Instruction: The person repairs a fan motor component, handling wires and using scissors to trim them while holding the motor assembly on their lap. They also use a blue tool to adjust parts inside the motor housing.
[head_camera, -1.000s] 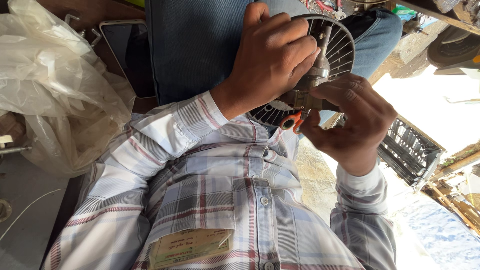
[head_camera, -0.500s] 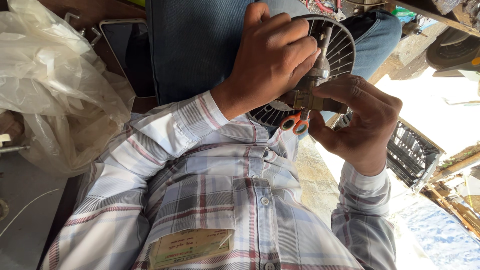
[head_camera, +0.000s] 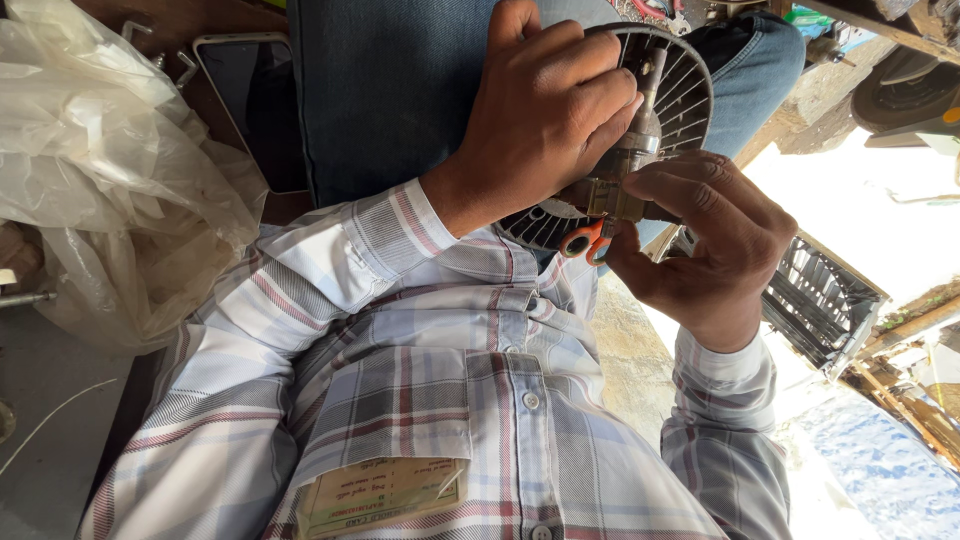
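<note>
A round grey finned metal housing (head_camera: 685, 85) rests on my lap against my jeans. My left hand (head_camera: 545, 110) is clamped over its face, with the fingers wrapped round a metal shaft (head_camera: 648, 120) at the centre. My right hand (head_camera: 715, 240) comes in from the right. Its thumb and fingers pinch a small tool with orange handles (head_camera: 584, 241) against the hub, just below the shaft. The tool's tip is hidden between my two hands.
A crumpled clear plastic bag (head_camera: 100, 170) lies at my left, with a phone (head_camera: 245, 95) beside my thigh. A black slatted grille (head_camera: 820, 300) lies on the sunlit ground at my right. A folded paper (head_camera: 385, 490) sticks out of my shirt pocket.
My right hand has shifted its fingers slightly on the tool at the hub. My left hand keeps the same hold on the housing.
</note>
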